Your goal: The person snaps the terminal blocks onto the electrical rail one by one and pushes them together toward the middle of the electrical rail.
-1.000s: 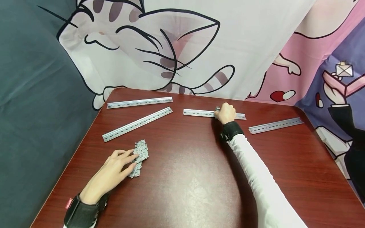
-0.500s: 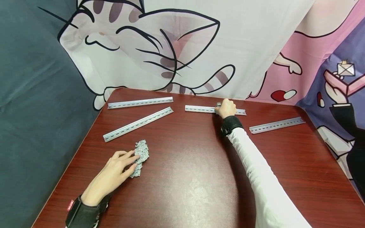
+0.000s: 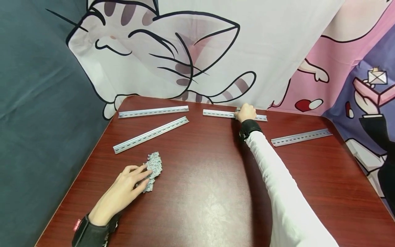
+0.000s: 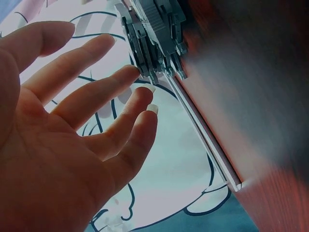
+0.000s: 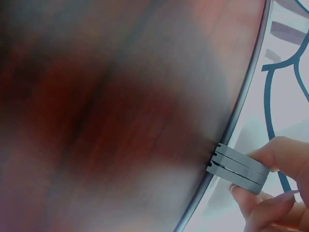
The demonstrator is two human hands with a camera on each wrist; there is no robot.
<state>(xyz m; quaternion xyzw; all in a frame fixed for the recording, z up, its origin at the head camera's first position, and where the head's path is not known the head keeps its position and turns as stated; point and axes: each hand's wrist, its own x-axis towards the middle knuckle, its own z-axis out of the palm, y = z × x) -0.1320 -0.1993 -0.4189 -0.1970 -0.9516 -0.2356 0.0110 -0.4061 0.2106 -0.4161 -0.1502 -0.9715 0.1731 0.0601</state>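
— Four slotted metal rails lie on the red-brown table (image 3: 200, 192): two at the far left (image 3: 153, 112) (image 3: 151, 134), one at the far edge (image 3: 219, 114) under the right hand, one off to the right (image 3: 301, 137).

— Which one is being worked on?

— That far rail. The right hand (image 3: 246, 112) is on it, and the right wrist view shows its fingertips (image 5: 268, 157) pinching a small grey clip block (image 5: 237, 168) against the rail's edge (image 5: 241, 111). Only part of the hand shows there, so I cannot tell how the other fingers lie.

— So the block is being seated?

— That is my reading: it touches the rail, but the blur hides whether it has hooked on squarely. I judge this as the fitting step, early on, since I see only one block on any rail.

— And the left hand?

— The left hand (image 3: 123, 192) is spread and relaxed, near the front left. Its fingertips (image 4: 137, 72) touch a heap of grey clip blocks (image 3: 152, 171) without closing on any.

— What does the next move call for?

— Probably a firm press to snap the block home while the rail stays put, as it lies just beside the table's far edge. After that, the left hand would need to single out one piece from the tangled heap.
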